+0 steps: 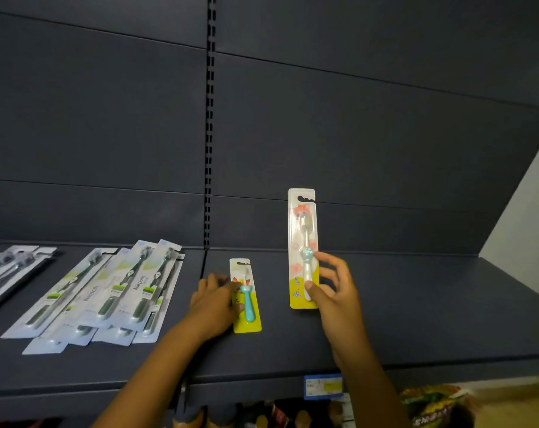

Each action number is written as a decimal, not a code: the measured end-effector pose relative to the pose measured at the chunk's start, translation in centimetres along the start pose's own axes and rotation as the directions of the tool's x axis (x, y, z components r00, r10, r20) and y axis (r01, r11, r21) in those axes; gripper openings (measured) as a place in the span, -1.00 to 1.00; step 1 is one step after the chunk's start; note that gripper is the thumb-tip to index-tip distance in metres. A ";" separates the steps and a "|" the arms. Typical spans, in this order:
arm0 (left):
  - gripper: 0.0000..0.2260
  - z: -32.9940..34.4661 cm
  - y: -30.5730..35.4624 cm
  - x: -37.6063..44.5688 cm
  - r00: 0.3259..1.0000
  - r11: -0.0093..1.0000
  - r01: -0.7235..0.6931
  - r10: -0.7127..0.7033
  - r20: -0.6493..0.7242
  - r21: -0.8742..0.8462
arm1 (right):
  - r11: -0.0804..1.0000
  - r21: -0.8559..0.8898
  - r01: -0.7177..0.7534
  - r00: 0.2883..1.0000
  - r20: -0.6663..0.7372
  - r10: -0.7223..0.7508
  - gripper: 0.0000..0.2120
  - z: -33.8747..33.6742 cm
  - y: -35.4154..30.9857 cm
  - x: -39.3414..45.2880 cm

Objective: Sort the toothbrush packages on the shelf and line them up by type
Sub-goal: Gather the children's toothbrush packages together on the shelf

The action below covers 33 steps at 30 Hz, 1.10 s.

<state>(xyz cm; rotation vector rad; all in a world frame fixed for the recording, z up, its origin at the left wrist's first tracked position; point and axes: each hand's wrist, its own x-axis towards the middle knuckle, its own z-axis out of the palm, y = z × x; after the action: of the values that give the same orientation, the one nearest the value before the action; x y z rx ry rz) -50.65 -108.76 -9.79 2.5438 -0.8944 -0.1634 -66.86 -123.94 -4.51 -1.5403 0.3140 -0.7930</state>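
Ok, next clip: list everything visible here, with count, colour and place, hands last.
Children's toothbrush package with teal brush: one, yellow and white card, flat on the shelf, centre.
Children's toothbrush package with pale brush: one, yellow and white card, held upright right of centre.
Niepoth toothbrush packages: overlapping pile, exact count unclear, white and green with dark brushes, shelf left.
Grey toothbrush packages: a few, cut off at far left.
Shelf: one, dark grey.
Back panel: dark grey, behind the shelf.
Price tag: one, blue and yellow, shelf front edge.
Left hand: touches the teal-brush package.
Right hand: pinches the pale-brush package.
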 end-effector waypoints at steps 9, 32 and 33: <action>-0.56 -3.2 2.8 -1.4 0.996 0.998 0.070 -0.070 -0.048 0.005 | 0.995 -0.041 -0.093 0.994 0.057 0.096 -0.60 -4.5 0.3 0.5; -0.50 -4.9 8.4 -4.0 0.974 0.915 0.153 -0.075 -0.215 0.374 | 0.544 -0.839 -0.015 0.990 0.063 0.124 -0.80 -8.6 5.7 4.7; -0.50 -4.9 8.4 -4.1 0.973 0.916 0.152 -0.073 -0.219 0.371 | 0.501 -0.865 -0.004 0.991 0.063 0.116 -0.77 -8.6 5.7 4.5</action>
<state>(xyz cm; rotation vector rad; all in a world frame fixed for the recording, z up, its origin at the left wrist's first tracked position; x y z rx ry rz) -57.41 -110.27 -1.87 2.9101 -0.7597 0.2599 -67.71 -134.16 -9.11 -2.5119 0.7663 -0.4707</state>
